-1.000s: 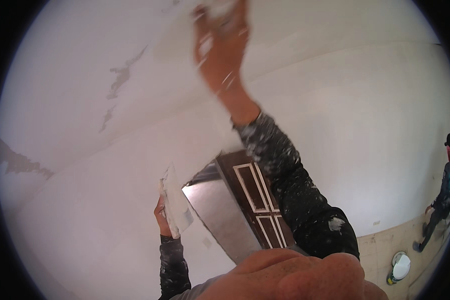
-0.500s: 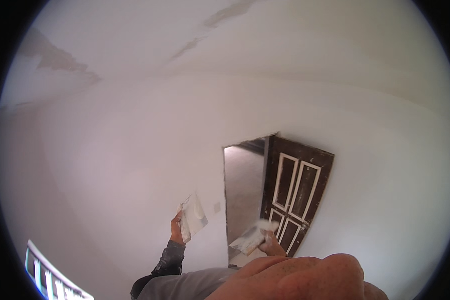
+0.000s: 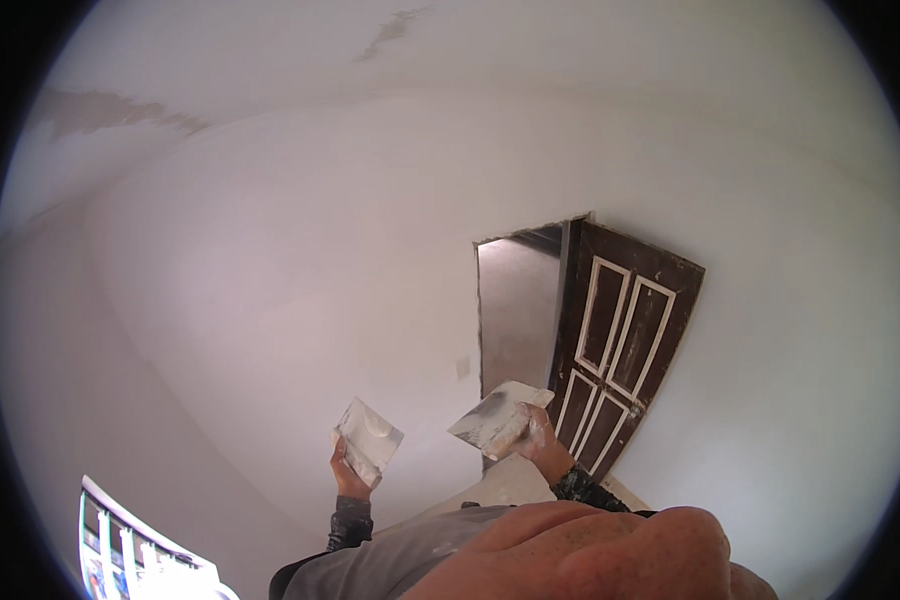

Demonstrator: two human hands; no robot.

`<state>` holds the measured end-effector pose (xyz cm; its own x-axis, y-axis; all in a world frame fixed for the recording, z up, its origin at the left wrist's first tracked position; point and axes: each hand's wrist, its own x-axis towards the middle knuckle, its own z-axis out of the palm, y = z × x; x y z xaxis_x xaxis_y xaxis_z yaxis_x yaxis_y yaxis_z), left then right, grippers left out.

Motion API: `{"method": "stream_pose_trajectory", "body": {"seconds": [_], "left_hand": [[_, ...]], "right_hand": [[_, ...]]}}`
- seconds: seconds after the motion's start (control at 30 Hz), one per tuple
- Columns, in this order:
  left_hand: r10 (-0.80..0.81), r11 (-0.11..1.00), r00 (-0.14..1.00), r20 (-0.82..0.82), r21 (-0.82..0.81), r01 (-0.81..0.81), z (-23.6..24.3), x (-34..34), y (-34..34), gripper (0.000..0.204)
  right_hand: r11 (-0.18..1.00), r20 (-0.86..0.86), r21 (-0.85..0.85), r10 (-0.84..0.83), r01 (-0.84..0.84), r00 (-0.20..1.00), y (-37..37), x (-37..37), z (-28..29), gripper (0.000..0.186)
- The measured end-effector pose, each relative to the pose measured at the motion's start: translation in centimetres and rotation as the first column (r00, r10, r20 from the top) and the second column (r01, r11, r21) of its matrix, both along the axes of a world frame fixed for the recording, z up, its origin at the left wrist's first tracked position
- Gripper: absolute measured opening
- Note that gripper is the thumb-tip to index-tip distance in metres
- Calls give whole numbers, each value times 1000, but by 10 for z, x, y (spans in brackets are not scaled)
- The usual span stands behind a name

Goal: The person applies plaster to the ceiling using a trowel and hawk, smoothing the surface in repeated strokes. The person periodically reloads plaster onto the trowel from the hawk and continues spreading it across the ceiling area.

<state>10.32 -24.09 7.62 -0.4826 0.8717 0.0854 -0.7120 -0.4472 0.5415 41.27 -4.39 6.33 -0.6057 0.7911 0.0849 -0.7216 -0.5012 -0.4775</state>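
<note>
From the right hand (image 3: pixel 540 435) juts a grey-streaked blade (image 3: pixel 488 411).

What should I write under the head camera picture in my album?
Left hand and right hand each hold a smeared flat blade; behind, a brown door stands open.

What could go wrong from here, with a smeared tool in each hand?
The plate in the left hand and the scraper in the right hand have corners facing each other, so they might knock. Both are smeared pale and could shed bits. The right hand looks whitened too, so its grip might slip.
</note>
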Motion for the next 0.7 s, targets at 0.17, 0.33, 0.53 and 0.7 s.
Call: {"method": "stream_pose_trajectory", "body": {"seconds": [0.17,0.33,0.53,0.7], "left_hand": [[-85,996,996,16,26,84,9,10,5,56],[-187,982,979,77,14,187,0,28,39,59],[-296,955,953,72,39,293,15,65,57,61],[-268,963,961,65,56,264,44,99,76,57]], "right_hand": [[997,-35,-78,-14,11,999,0,20,-26,35],[960,6,-212,-185,182,983,-5,90,-63,47],[840,336,358,-524,408,783,-46,143,-99,47],[899,17,-389,-208,198,978,-20,149,-99,47]]}}
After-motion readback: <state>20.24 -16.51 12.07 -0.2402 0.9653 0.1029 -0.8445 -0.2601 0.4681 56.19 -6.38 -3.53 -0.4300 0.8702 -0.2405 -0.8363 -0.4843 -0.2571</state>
